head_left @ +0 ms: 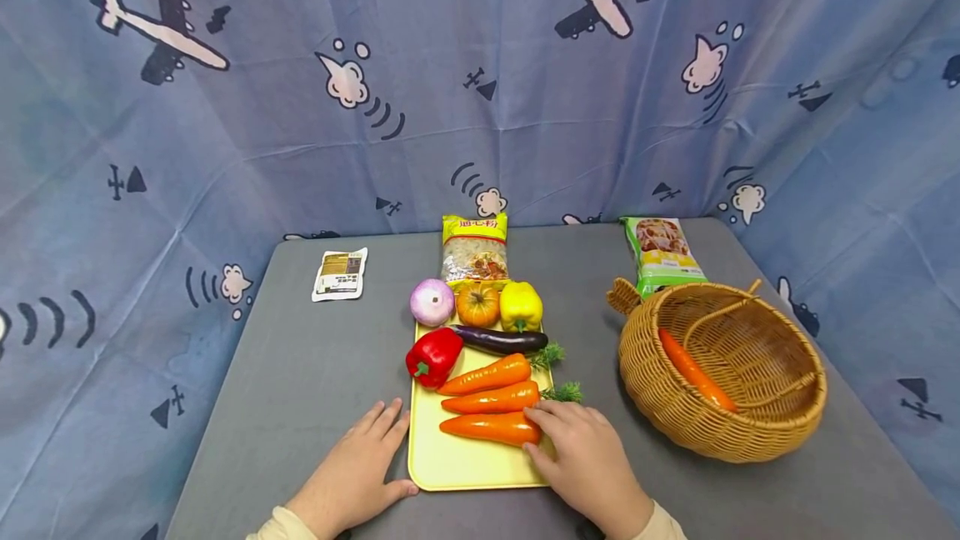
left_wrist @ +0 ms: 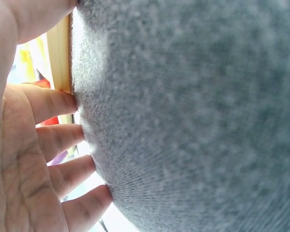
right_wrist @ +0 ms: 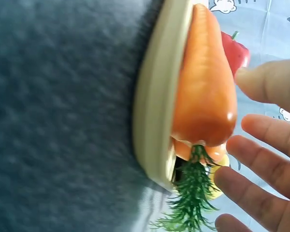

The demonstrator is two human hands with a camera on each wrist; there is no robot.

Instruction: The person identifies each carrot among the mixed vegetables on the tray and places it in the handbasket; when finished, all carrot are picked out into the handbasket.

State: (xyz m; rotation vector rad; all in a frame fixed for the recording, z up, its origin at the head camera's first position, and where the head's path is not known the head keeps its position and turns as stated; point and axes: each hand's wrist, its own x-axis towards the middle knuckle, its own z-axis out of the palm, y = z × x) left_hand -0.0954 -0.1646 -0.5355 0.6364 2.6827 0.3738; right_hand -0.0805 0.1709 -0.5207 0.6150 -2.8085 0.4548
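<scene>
On the grey table a pale yellow tray (head_left: pixel 480 475) bears three orange carrots, laid side by side. The nearest carrot (head_left: pixel 480 428) has its thick end under the fingers of my right hand (head_left: pixel 588 461). In the right wrist view, the thumb and spread fingers hover just off that carrot (right_wrist: pixel 205 92), not curled round it. Its green top (right_wrist: pixel 193 193) hangs past the tray's edge. My left hand (head_left: pixel 356 465) rests on the table at the tray's left side, fingers spread, thumb at the near corner. The left wrist view shows its fingertips (left_wrist: pixel 70 101) down on the grey cloth.
Behind the carrots lie a red bell pepper (head_left: pixel 435 358), an eggplant (head_left: pixel 501 340), an onion (head_left: pixel 432 302), a small pumpkin (head_left: pixel 478 305) and a yellow bell pepper (head_left: pixel 521 307). A wicker basket (head_left: pixel 652 382) at right holds another carrot (head_left: pixel 693 372). Food packets (head_left: pixel 475 248) stand farther back.
</scene>
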